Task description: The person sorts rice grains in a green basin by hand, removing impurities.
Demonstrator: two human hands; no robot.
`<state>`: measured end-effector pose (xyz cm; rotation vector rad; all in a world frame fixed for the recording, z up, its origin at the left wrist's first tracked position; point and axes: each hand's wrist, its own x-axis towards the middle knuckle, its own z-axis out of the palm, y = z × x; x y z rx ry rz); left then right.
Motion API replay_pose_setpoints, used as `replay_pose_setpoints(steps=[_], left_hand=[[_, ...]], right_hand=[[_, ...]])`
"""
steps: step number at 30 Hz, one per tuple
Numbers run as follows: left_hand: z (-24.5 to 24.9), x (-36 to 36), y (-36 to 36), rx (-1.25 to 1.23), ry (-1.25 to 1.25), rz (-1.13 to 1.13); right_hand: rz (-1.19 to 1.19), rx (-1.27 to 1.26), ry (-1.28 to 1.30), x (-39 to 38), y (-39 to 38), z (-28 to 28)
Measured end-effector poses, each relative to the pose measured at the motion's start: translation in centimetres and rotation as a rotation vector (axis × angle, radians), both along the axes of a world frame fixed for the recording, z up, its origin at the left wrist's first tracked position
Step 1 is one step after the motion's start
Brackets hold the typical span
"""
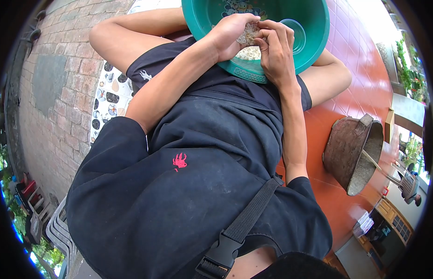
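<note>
A green plastic basin (314,44) rests in the lap between the crossed legs, with cartoon figures printed on its inner wall. My left hand (231,33) is cupped over the basin around a handful of pale, rice-like grains (248,35). Over that handful, my right hand (278,53) curls its fingers, thumb and fingertips close together at the grains; anything pinched there is too small to make out. More pale grains (249,53) lie in the basin below the hands. A clear round container (299,37) stands inside the basin, beside my right hand.
To the right, a large worn metal pot (349,151) with a stick in it stands on the red tiled floor (309,135). A patterned white mat or cloth (112,93) lies under the left leg. Brick paving (63,116) extends on the left, with stacked chairs (60,228) at lower left.
</note>
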<state>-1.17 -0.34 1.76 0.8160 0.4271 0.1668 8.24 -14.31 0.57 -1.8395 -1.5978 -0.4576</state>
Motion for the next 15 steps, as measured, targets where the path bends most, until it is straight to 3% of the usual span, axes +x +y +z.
replay_pose_setpoints(steps=[8,11,15], left_hand=[[1.1,0.0,-0.3,0.016,-0.022,-0.031],[1.1,0.1,0.0,0.003,-0.03,-0.056],[1.4,0.0,-0.2,0.015,-0.019,-0.056]], right_hand=[[-0.032,0.106,0.091,0.5,-0.3,-0.2],[-0.44,0.275,0.056,0.7,-0.5,-0.5],[-0.558,0.291,0.078,0.9,-0.4,-0.8]])
